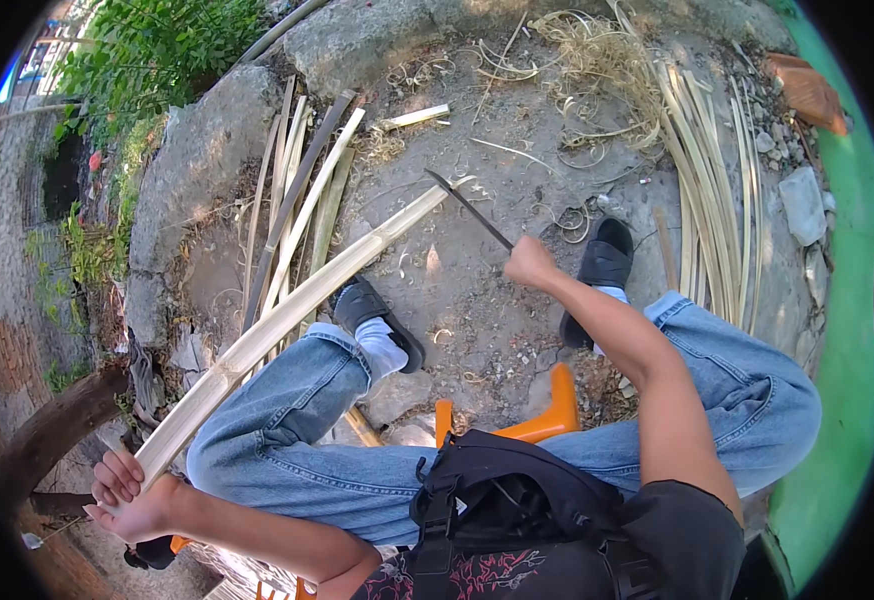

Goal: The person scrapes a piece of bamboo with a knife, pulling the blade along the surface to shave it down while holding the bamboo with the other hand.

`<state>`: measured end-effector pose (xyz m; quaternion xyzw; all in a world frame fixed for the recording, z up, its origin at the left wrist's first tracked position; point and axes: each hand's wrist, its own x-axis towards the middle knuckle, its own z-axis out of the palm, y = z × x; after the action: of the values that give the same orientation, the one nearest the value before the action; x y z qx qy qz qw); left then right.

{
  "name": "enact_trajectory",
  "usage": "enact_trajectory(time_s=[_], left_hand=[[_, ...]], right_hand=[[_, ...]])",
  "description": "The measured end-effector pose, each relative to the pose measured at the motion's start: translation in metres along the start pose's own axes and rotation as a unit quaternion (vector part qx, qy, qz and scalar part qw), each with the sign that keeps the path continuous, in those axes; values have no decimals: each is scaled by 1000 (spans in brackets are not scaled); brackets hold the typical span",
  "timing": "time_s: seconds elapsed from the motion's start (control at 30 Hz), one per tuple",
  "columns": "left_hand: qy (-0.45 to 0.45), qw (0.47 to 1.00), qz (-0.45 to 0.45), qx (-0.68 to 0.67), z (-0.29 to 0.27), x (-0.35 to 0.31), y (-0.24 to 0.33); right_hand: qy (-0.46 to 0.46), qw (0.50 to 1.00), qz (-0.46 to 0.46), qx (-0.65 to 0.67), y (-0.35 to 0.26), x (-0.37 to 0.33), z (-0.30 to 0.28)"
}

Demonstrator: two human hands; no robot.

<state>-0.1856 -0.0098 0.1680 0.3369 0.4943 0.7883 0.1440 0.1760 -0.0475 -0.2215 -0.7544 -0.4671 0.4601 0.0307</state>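
A long pale split bamboo strip (302, 300) slants across my left thigh, from the lower left up toward the middle. My left hand (139, 500) is closed around its lower end. In my right hand (532, 262) is a knife with a narrow dark blade (477, 215); the fingers wrap its handle and mostly hide it. The blade lies against the far tip of the strip, where a thin sliver curls off. Both of my feet, in dark sandals (605, 255), rest on the ground on either side of the strip's far end.
Bamboo lengths (292, 185) lie beyond my left foot. A bundle of thin strips (707, 190) spreads at the right, below a heap of curly shavings (602, 75). Orange plastic furniture (547, 415) shows between my legs. A rough stone edge (207, 150) runs left; a green wall (857, 250) bounds the right.
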Motion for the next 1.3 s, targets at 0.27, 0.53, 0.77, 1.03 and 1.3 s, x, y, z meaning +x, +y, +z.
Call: enact_trajectory(time_s=[0.27,0.53,0.77,1.03,1.3], left_hand=[[25,1000,13,2,2,4,5],[-6,1000,-3,-3,-6,5,2],[23,1000,-6,-2,-7,13,-9],[37,999,-33,14,-27,65,-42],[-49,996,-73,3,-22,111,-67]], right_hand=[[-84,977,-198,-4,-78,-40,-13],[-15,998,50,-27,-18,-6,-1],[-50,987,-138,-64,-18,0,-8],[-23,996,-6,-87,-6,22,-16],[-160,976,-10,149,17,23,13]])
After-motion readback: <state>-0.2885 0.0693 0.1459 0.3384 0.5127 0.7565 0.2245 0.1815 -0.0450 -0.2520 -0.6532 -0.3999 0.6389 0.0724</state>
